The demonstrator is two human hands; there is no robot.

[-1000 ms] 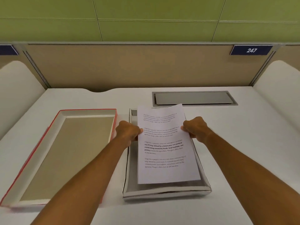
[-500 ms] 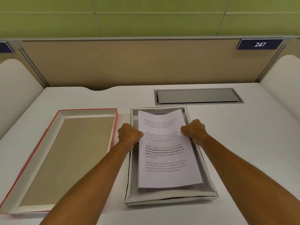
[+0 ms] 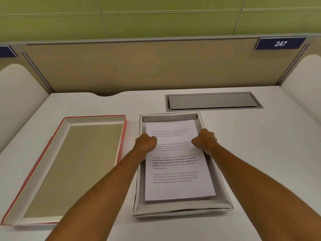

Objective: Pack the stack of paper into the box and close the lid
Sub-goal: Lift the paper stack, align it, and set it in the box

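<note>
In box [image 3: 224, 208], hands [image 3: 146, 142] grip paper [image 3: 178, 188].

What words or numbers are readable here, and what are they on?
"247": white digits on the blue plate on the partition.
"Village life is a peaceful, close-knit... way of living. Defined by a slower pace, it is centered around strong community bonds, local traditions": top sheet of the paper stack; its upper paragraphs are too blurred to read.

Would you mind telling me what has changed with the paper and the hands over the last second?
The white printed paper stack has come down from above the shallow grey cardboard box into it, its far end now inside the far wall. The left hand and right hand lowered with it and still grip its side edges. The red-edged box lid stayed upturned at the left on the white desk.
</note>
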